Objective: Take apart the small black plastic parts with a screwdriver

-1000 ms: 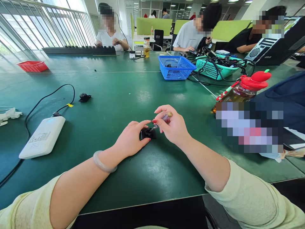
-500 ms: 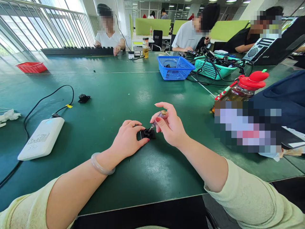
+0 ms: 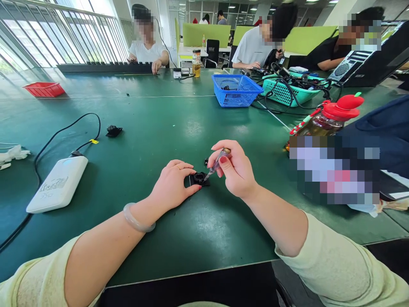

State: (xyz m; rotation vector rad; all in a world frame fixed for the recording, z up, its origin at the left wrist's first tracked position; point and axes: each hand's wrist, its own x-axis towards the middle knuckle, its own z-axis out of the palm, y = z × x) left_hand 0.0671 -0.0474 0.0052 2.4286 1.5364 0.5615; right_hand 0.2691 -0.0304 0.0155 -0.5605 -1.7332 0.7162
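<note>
A small black part [image 3: 199, 178] lies on the green table [image 3: 153, 128] in front of me. My left hand [image 3: 172, 186] rests beside it, fingers pinched on its left side and holding it down. My right hand [image 3: 236, 170] is closed round a small clear-handled screwdriver [image 3: 216, 163], whose tip slants down onto the black part. A tiny black piece [image 3: 206, 161] lies just behind the part.
A white power bank [image 3: 57, 184] with a black cable [image 3: 64, 130] lies at the left, another small black part [image 3: 113, 130] behind it. Blue basket [image 3: 235, 90], green basket [image 3: 287, 91], red tray [image 3: 44, 88] and a red-capped bottle [image 3: 329, 117] stand further off. Other people sit across the table.
My right hand has shifted slightly and tilted the screwdriver lower onto the black part. The left hand stays on the part.
</note>
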